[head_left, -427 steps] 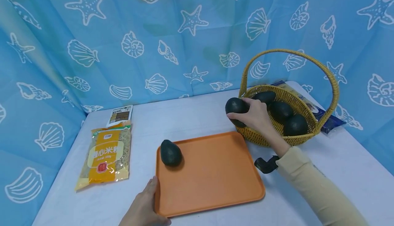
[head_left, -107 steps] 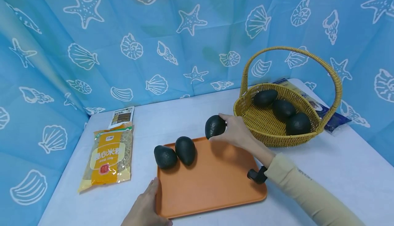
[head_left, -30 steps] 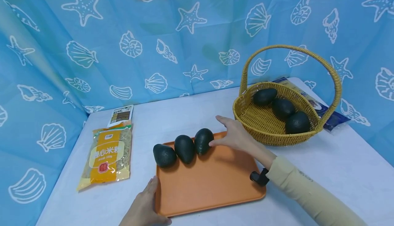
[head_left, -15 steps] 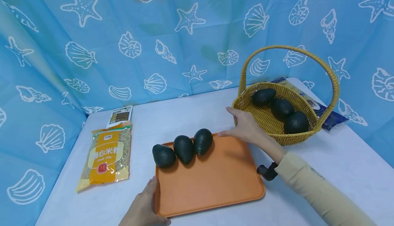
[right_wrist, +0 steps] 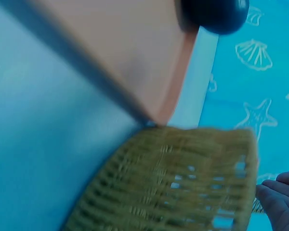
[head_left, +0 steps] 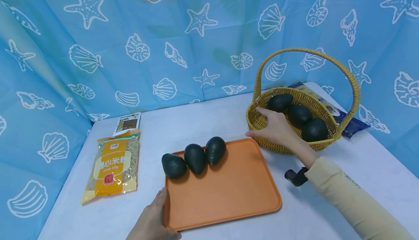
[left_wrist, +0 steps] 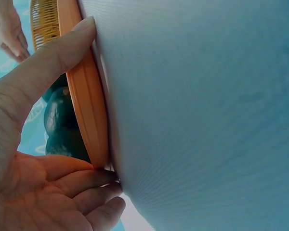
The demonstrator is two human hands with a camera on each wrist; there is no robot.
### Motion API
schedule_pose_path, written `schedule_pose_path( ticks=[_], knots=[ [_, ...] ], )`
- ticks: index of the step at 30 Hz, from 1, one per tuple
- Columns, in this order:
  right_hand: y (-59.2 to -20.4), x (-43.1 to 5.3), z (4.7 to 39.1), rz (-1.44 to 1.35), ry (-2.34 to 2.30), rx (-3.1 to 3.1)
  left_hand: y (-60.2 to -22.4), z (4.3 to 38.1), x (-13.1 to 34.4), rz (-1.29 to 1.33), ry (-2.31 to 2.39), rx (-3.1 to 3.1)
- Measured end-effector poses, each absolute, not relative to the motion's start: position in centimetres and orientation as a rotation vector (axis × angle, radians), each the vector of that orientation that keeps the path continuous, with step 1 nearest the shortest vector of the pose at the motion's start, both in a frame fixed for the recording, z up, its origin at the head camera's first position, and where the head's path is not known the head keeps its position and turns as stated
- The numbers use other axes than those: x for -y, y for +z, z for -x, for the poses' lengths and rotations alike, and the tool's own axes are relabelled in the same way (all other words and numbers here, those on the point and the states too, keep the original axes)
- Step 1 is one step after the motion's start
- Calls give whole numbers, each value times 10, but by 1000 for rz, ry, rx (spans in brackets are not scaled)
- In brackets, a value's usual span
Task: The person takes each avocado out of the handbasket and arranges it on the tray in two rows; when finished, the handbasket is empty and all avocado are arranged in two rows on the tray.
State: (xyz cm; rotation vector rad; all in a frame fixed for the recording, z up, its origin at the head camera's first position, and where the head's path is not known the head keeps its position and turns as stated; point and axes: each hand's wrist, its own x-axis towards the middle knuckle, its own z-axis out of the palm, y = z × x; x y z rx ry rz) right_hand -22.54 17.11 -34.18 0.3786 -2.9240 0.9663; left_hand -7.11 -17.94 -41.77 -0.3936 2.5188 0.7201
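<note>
Three avocados aligned along a tray's far-left edge, near-left corner touched by the relaxed left hand, empty right hand held spread at the right-side basket of three more avocados.

The woven basket looks rough, the plastic tray smooth and matt.

Open space above the tray between three avocados and basket, the basket's tall handle an obstacle.
</note>
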Motion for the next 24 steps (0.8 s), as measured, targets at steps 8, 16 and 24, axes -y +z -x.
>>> schedule_pose_path(
  ticks=[8,16,24],
  knots=[
    [-344,-194,229,-285,962,2969,-416,70,180,381,717,-2524],
    [-346,-215,234,-202,870,2956,-416,70,179,394,714,-2522],
    [-351,-232,237,-136,807,2924,-415,69,179,395,715,-2523]
  ],
)
